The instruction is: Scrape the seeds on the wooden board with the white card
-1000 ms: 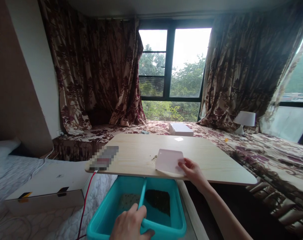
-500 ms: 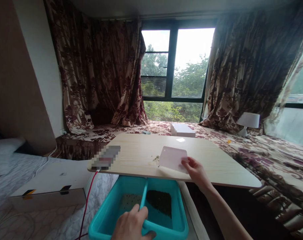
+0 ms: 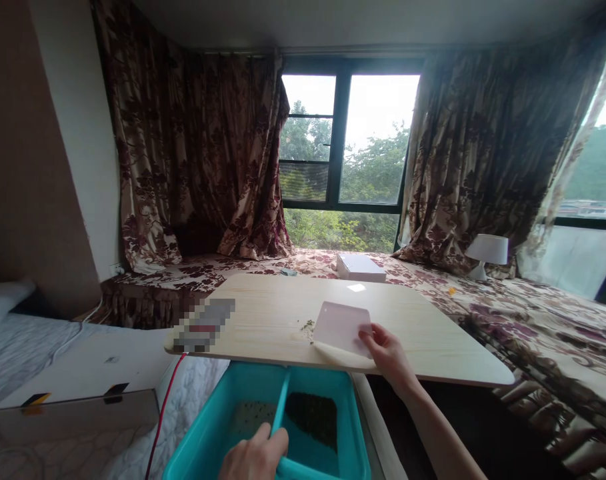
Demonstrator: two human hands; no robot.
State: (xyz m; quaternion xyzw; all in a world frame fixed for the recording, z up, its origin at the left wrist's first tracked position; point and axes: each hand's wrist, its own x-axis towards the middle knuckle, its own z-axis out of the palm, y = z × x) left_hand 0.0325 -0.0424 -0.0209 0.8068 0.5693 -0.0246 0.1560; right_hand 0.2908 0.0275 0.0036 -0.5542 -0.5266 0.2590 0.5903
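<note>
Between the fingers and thumb of my right hand (image 3: 387, 352) is a thin, pale plastic scraper (image 3: 341, 327), tilted over the pale wooden tabletop (image 3: 263, 313). Small greenish crumbs (image 3: 307, 327) lie on the wood just left of its edge. Below the table's front edge stands a teal divided tub (image 3: 203, 407). My left hand (image 3: 255, 457) grips the tub's middle divider, its thumb largely out of sight. The right compartment holds a dark, leafy-looking heap (image 3: 313, 417); in the left one are scattered dark specks on a pale patch.
A pixelated flat device (image 3: 205, 325) with a red cable (image 3: 165, 407) lies on the table's left end. A white box (image 3: 83, 380) rests on the bed at left. Behind the table are another white box (image 3: 361, 268) and a lamp (image 3: 489, 250) on a floral-covered ledge.
The whole view has shifted slightly, with the table and tub now lower and further left. Both hands keep their grips; the scraper stays just right of the crumbs.
</note>
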